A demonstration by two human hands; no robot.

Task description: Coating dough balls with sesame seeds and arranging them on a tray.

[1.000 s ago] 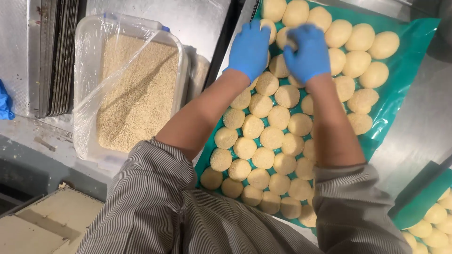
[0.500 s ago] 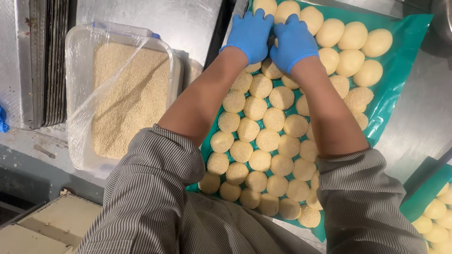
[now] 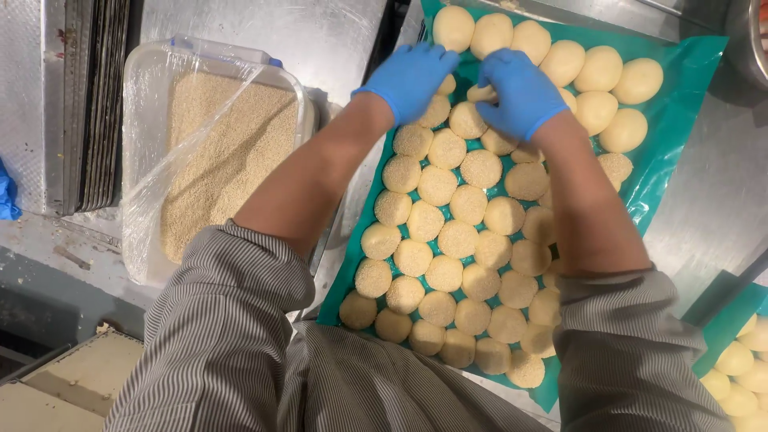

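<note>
A green sheet (image 3: 676,128) on the steel counter carries several rows of round dough balls (image 3: 448,240). Those nearer me are coated with sesame; those at the far end (image 3: 592,72) are smooth and pale. Both my hands wear blue gloves. My left hand (image 3: 410,76) rests fingers-down on the balls near the sheet's far left. My right hand (image 3: 520,92) sits right beside it, fingers curled over a sesame-coated ball (image 3: 480,94). The gloves hide what lies beneath them.
A clear plastic tub (image 3: 152,72) of sesame seeds, partly under loose film, stands to the left. A stack of dark metal trays (image 3: 96,104) lies further left. Another green sheet with pale dough balls (image 3: 740,360) shows at the lower right.
Both hands stay together at the sheet's far end, shifted slightly. The camera has moved, so the tray and tub sit lower and more to the right in view.
</note>
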